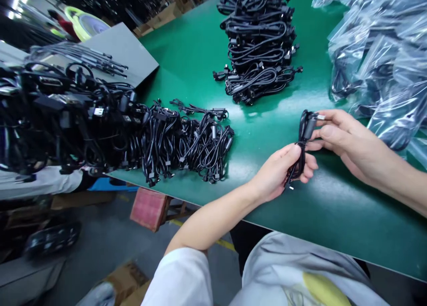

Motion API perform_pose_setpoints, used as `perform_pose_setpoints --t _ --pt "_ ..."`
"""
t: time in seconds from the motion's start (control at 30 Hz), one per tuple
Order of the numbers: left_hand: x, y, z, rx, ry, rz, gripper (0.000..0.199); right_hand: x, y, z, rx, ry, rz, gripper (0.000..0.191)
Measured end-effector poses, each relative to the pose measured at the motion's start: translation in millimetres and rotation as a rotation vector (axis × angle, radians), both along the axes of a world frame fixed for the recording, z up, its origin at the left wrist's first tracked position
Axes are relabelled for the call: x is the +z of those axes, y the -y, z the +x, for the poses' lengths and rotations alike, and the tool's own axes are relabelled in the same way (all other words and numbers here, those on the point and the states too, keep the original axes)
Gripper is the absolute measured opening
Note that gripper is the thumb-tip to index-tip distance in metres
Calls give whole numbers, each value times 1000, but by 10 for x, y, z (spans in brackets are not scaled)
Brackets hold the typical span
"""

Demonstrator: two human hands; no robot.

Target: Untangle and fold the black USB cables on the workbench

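Left hand [283, 170] closed round the lower part of a coiled black cable [302, 148], thumb on top, the other fingers curled behind and partly covered by the coil. Right hand [347, 139] part open beside the upper end, fingers and thumb at the thicker grey section and metal plug; which fingertips actually touch can't be told. Cable is held above the near edge side of the green worktop [333, 208], between both hands. A thin tie seems to cross its middle, too small to be sure. Small pale plug tip sticks out below the left hand.

Stack of bundled cables [260, 43] lies on the worktop beyond the hands, top cut off by frame. Clear plastic bags [387, 66] at the right, cut off by frame; dark cables inside, blurred by glare and folds. Long heap of loose-looking cables [187, 141] runs along the left part, darker and tangled toward the frame edge, single ones hard to separate. Grey box [123, 52] behind it, partly hidden. Red-topped stool [149, 208] below the worktop edge, partly covered.
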State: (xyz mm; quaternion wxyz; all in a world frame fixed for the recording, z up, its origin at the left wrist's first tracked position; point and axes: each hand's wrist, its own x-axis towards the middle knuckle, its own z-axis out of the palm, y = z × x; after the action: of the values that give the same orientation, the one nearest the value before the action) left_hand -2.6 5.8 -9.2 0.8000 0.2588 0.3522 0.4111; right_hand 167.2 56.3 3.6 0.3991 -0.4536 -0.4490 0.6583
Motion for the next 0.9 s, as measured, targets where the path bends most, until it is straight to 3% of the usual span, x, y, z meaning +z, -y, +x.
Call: perform_pose_setpoints --t 0.13,0.37,0.57,0.8,0.9 --pt "-38 -7 -3 -87 32 -3 47 63 5 -36 133 -80 -32 51" --pt "35 -19 -18 -116 82 -109 35 116 1 -38 49 -83 2 43" --pt "80 7 2 -9 10 -106 25 89 -26 7 -42 -145 9 29" --pt "79 -46 -31 220 -89 -159 28 134 -213 215 143 -95 -7 31" --pt "131 -66 -54 217 -40 -164 30 173 -277 306 197 -96 9 33"
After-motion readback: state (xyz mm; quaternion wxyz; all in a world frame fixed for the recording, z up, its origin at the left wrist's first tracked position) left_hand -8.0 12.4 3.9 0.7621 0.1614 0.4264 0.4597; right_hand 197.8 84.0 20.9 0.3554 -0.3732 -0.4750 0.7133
